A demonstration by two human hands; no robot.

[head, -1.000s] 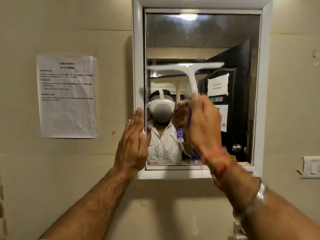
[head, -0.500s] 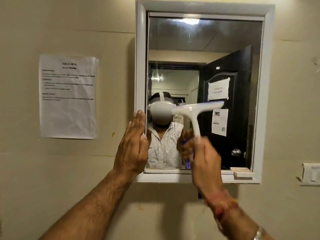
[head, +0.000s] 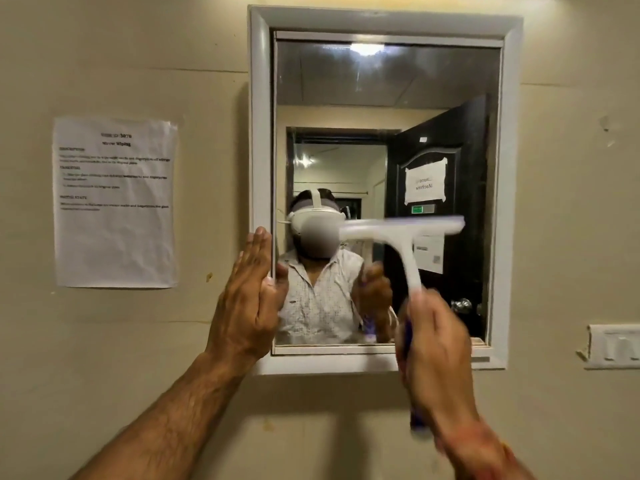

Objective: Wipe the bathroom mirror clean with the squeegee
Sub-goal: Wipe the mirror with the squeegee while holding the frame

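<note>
— Gripping what, right hand point(head: 437, 344)?
— Fist wrapped around squeegee point(head: 403, 233) handle; white blade level across mirror point(head: 381, 98) lower half, blurred.
— Left hand point(head: 247, 299)?
— Flat, fingers together, pressed on white mirror frame point(head: 260, 133) left edge; holding nothing.
</note>
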